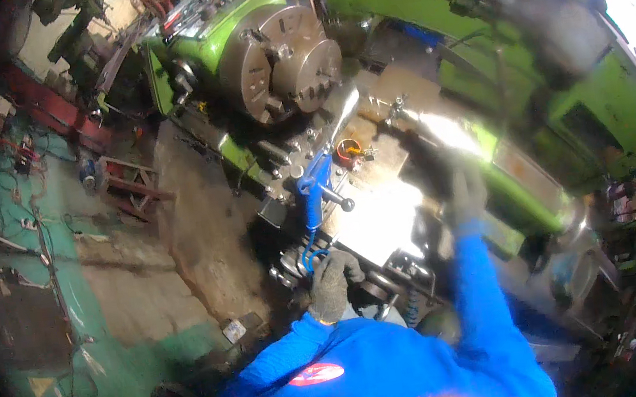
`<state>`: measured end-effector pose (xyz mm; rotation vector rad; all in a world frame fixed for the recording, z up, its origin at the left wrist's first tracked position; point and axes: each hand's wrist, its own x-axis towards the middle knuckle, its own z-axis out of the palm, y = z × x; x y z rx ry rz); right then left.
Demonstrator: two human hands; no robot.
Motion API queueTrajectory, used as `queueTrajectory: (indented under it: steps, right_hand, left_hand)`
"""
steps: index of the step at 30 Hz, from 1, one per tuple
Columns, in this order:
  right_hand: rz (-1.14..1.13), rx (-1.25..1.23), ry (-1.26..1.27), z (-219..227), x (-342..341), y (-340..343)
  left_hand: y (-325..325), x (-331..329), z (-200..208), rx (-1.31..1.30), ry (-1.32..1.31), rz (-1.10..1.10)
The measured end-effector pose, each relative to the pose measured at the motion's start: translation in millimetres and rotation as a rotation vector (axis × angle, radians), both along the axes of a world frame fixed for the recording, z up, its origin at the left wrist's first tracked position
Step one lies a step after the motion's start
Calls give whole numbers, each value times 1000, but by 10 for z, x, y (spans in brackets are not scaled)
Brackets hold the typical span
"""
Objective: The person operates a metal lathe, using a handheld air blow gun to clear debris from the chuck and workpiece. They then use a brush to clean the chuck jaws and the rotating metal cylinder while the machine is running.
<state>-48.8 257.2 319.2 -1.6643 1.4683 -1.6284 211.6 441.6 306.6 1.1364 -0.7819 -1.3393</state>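
Observation:
My left hand (333, 284), in a grey work glove, is low at the front of a green lathe, beside levers and a thin blue hose (311, 251). Its fingers curl inward; what they hold, if anything, is hidden. My right hand (468, 191), also gloved, reaches forward to the green tailstock (487, 149); motion smears its fingers. Between the hands, a blue air gun (319, 183) rests by the tool post and a black-knobbed lever (345, 205). A large round chuck (244, 66) carries a disc-shaped metal workpiece (317, 77).
An orange-rimmed pot (348, 150) stands on the carriage, near a brightly lit plate (378, 219). Tools lie on the headstock (217, 33). To the left are a red metal stand (130, 184) and cables on the green floor (43, 230). A blurred dark object (562, 37) hangs at upper right.

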Motion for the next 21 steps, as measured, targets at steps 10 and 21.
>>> queueTrajectory:
  steps: [10,21]
  right_hand:
    - [-448,439,56,-1299,-203,2575]
    - [-442,251,514,-1225,874,2889]
  left_hand:
    - [-98,1084,569,-83,-329,69]
    - [361,2909,164,49,-1253,-292]
